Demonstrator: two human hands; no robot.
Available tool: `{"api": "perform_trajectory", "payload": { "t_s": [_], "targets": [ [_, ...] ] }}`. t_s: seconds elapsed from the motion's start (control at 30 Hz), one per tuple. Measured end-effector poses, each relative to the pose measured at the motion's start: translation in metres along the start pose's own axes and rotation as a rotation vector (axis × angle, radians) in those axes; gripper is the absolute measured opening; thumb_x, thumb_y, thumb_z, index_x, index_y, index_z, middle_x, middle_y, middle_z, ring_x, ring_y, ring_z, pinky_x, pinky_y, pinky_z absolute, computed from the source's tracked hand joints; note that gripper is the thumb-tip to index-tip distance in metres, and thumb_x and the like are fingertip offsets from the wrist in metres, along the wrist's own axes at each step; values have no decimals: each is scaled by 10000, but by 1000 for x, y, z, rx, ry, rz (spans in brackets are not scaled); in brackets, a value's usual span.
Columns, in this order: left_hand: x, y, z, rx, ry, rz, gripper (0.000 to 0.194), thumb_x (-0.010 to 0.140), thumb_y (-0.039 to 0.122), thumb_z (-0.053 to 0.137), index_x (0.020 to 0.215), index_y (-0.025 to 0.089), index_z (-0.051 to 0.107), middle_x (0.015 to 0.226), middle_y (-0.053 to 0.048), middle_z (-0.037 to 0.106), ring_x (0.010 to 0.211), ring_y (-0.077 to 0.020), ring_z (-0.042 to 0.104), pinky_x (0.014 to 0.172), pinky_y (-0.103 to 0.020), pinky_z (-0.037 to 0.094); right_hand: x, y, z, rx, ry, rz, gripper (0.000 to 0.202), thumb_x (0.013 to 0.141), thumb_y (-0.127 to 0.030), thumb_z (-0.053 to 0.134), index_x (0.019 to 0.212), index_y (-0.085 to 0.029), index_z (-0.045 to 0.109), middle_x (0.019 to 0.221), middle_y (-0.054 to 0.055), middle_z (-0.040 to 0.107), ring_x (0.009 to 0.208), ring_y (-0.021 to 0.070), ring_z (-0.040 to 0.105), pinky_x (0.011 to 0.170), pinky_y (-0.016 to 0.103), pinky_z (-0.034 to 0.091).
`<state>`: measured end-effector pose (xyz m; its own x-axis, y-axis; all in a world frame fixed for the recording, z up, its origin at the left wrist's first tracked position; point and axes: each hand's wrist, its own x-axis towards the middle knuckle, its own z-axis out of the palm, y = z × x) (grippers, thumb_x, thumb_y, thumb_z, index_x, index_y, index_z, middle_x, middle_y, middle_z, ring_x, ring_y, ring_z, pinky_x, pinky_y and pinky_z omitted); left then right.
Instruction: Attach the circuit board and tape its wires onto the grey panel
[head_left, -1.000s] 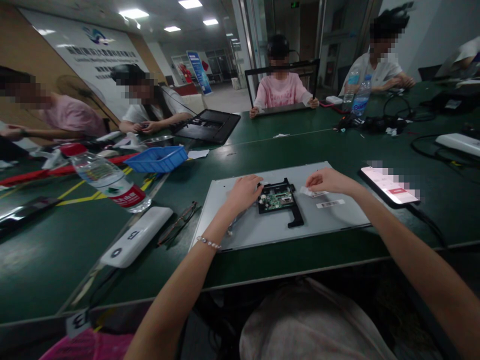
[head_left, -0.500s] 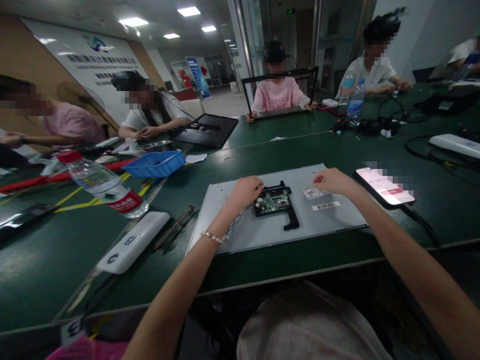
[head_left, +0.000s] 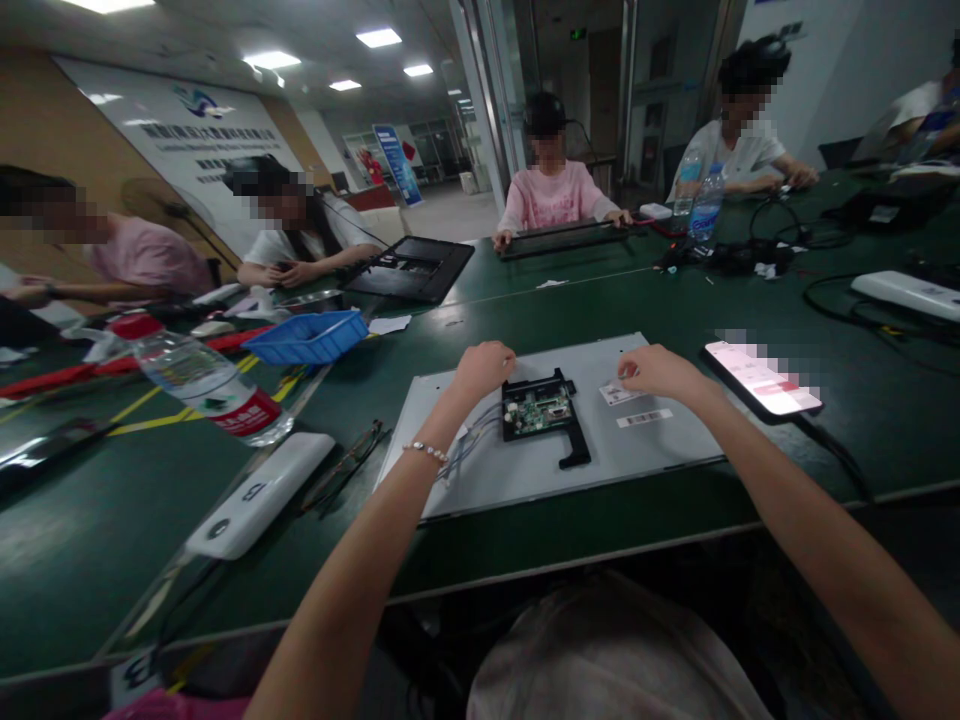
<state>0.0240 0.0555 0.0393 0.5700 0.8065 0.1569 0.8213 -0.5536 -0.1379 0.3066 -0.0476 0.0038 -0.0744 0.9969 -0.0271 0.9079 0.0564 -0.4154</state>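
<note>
A flat grey panel (head_left: pixel 465 480) lies on the green table in front of me. On its middle sits a black bracket (head_left: pixel 577 445) holding a green circuit board (head_left: pixel 541 414). My left hand (head_left: pixel 484 370) is over the panel by the bracket's upper left corner, fingers curled together; whatever they may hold is hidden. Thin grey cables (head_left: pixel 472 440) run from the board's left side under my left wrist. My right hand (head_left: pixel 654 372) hovers at the printed label (head_left: pixel 619 393), its fingertips closed in a pinch, contents too small to make out. Below it is a barcode sticker (head_left: pixel 643 418).
To the right lies a lit phone (head_left: pixel 765 382) with a cable. On the left are glasses (head_left: pixel 345 468), a white power bank (head_left: pixel 262 495), a tilted water bottle (head_left: pixel 217 390) and a blue tray (head_left: pixel 307 338). Across the table a person holds a black frame (head_left: pixel 562 238).
My left hand has shifted slightly up and away from the bracket, showing more of the cables. My right hand stays by the label. The person opposite has lowered the black frame to the table.
</note>
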Motion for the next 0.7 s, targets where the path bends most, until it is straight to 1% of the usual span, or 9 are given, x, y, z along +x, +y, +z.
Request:
{"api": "perform_trajectory", "payload": {
  "t_s": [0.13,0.2,0.27,0.37,0.47,0.57,0.63,0.7],
  "targets": [
    [-8,-7,2,-18,-4,21,285,864,256,446,981,209,701,975,-71,699,935,-215,637,828,-286,477,2,3,2,4,10,0,228,712,-259,618,913,-181,695,963,99,684,854,239,634,725,334,488],
    [-15,-9,1,-38,13,7,290,869,258,440,1008,205,689,996,-69,695,947,-215,634,844,-291,477,2,2,2,3,11,-3,227,703,-249,627,906,-178,698,974,103,683,865,244,634,728,335,490],
    [-23,-7,-2,-67,55,6,298,881,261,426,1035,196,672,1034,-69,684,968,-215,626,863,-300,473,1,1,2,-4,14,9,208,701,-250,634,885,-181,702,985,108,680,868,251,632,719,340,491],
    [-35,8,-6,-128,142,82,316,911,256,381,1063,177,646,1080,-74,662,992,-210,611,893,-317,463,-1,-3,1,2,10,37,175,710,-249,636,857,-183,703,989,115,675,858,256,630,698,347,494],
    [-45,33,-9,-158,172,215,307,919,234,376,1077,161,629,1066,-83,654,995,-211,599,905,-342,453,-2,-6,0,31,4,9,143,723,-217,622,838,-178,699,964,111,680,854,252,630,705,350,496],
    [-52,52,-9,-157,181,295,300,922,210,371,1080,160,621,1081,-89,637,997,-219,586,903,-374,442,0,-8,0,76,-1,-33,118,730,-167,603,803,-178,695,895,91,692,838,235,637,733,342,494],
    [-56,58,-6,-160,177,330,306,925,195,362,1107,160,605,1115,-92,620,1013,-223,574,904,-385,432,1,-10,-1,135,-3,-50,123,733,-144,597,799,-177,695,861,78,698,827,220,642,752,330,491],
    [-60,59,-2,-177,176,339,313,927,183,355,1136,160,587,1141,-93,605,1038,-221,560,918,-388,420,0,-14,-2,230,-10,-68,128,744,-146,597,816,-177,699,850,67,704,817,202,643,762,316,491]
  ]
}}
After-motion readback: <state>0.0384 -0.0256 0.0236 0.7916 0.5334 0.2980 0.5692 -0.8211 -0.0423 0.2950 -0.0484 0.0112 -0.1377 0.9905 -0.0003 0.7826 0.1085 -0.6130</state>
